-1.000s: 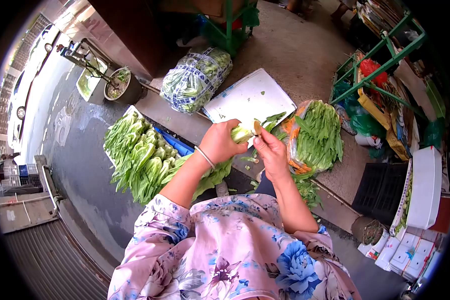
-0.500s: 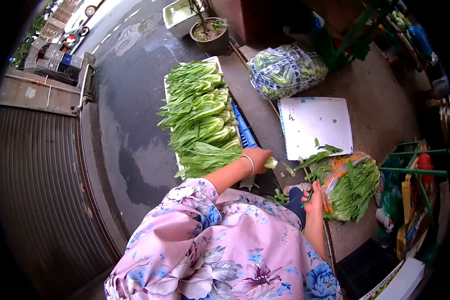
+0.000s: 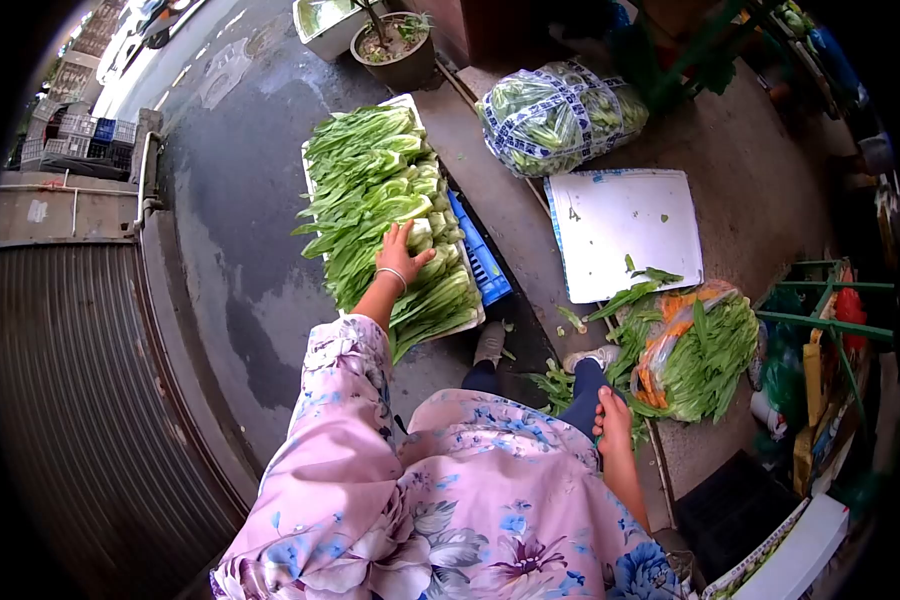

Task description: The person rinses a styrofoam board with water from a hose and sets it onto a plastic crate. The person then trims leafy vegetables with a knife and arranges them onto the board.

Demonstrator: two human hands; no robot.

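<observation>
Toward the near edge of the white tray (image 3: pixel 417 112), my left hand (image 3: pixel 402 262) spreads, fingers loose, on the lettuce heads (image 3: pixel 365 200) lined up there. A moment ago it gripped one, now apparently laid among them. My right hand (image 3: pixel 611 415) is curled closed by my trousers (image 3: pixel 584 392); I cannot tell around what.
</observation>
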